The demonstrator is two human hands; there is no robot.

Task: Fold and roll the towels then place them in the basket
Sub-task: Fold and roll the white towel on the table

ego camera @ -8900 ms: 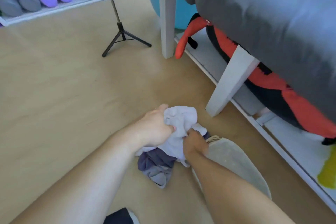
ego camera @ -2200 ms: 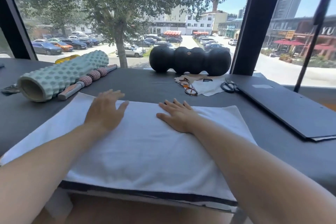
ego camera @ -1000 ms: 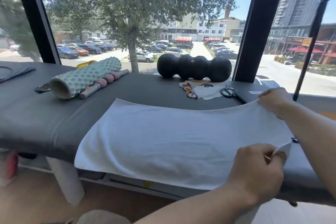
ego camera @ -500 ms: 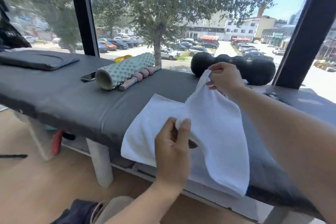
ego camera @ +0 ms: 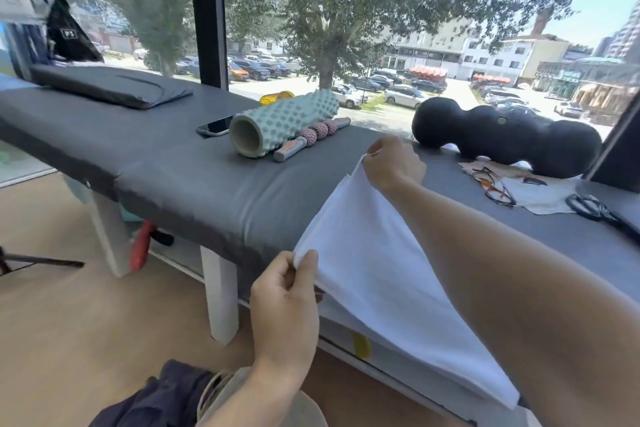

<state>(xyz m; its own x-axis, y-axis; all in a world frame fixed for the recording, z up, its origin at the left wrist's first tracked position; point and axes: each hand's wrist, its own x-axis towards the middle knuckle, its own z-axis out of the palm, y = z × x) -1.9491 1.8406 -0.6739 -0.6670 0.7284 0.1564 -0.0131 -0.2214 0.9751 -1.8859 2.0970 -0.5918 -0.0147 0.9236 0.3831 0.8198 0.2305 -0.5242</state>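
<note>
Big window behind a grey massage table. Head view: white towel hangs lower right, folded edge running diagonally between both hands. Left hand pinches the near corner at bottom centre; right hand pinches the far corner. Open tabletop lies left; foam roller sits beyond.

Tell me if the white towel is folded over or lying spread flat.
Folded over. The towel shows two stacked layers, and the left hand and right hand each pinch a corner.
</note>
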